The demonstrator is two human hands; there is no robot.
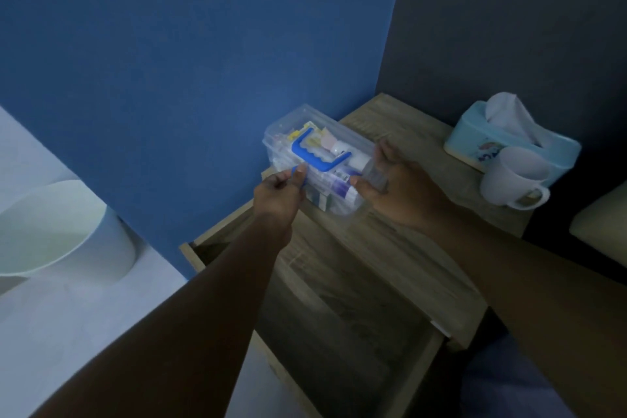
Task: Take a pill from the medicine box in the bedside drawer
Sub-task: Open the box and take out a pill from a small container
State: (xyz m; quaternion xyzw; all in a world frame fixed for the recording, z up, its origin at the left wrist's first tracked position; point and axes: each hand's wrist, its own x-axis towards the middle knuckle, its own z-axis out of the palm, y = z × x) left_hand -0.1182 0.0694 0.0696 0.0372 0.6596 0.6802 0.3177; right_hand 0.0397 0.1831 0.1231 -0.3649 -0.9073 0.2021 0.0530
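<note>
A clear plastic medicine box (288, 127) with a blue handle (317, 154) on its lid rests on the top of the wooden bedside table (400, 237). Tubes and packets show through its walls. My left hand (276, 195) pinches the blue latch at the box's near left side. My right hand (397, 183) cups the box's right end, fingers wrapped around it. Below, the drawer (353, 349) stands pulled out, dark inside.
A light blue tissue box (475, 139) and a white mug (512, 180) stand at the table's right rear. A white bin (68, 231) sits on the floor at the left. A blue wall rises just behind the box.
</note>
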